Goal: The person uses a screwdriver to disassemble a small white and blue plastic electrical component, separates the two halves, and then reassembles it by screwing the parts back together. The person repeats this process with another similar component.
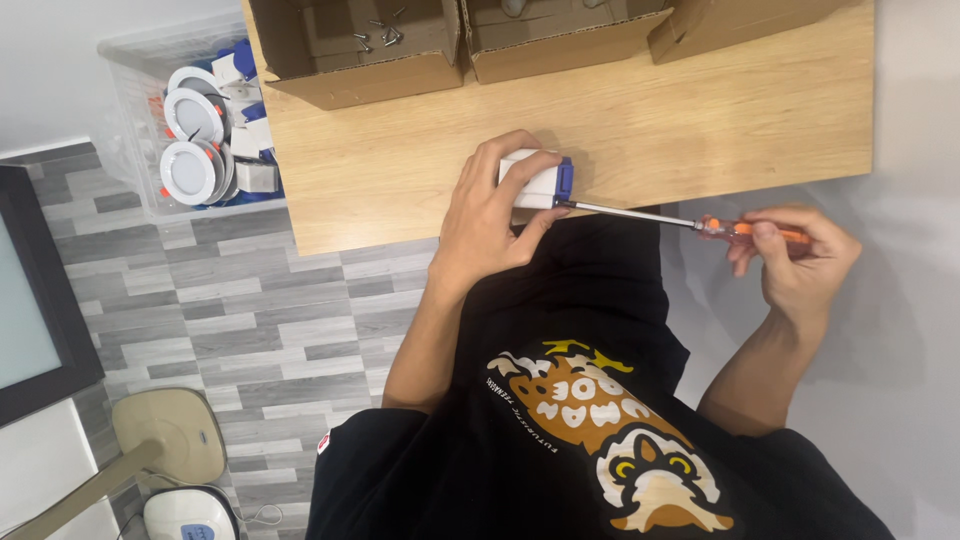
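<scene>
Left hand: my left hand has its grip clamped on a small white box with a blue end, fingers curled over the top, thumb underneath.
Box position: it sits at the near edge of the wooden surface, just in front of my chest.
Right hand: my right hand has its grip wrapped tight on the orange handle of a screwdriver, off the surface's edge and out to the side.
Screwdriver: the metal shaft runs nearly level from the handle to the box's blue end — the tip meets it there.
Far edge: three open cardboard boxes line the back of the surface; the left cardboard box has a few loose screws lying in it.
Beside the surface: a clear plastic bin on the floor holds round white light fittings and more white-and-blue pieces.
Floor: grey wood-pattern planks, with a beige stand base and a small white device near the bottom corner.
In the way: nothing lies between my hands and the box; the cardboard boxes are well apart from it.
Hard to make out: my fingers hide most of the small box, and the exact spot where the tip sits is too small to tell — the two right cardboard boxes are cut off at the top.
</scene>
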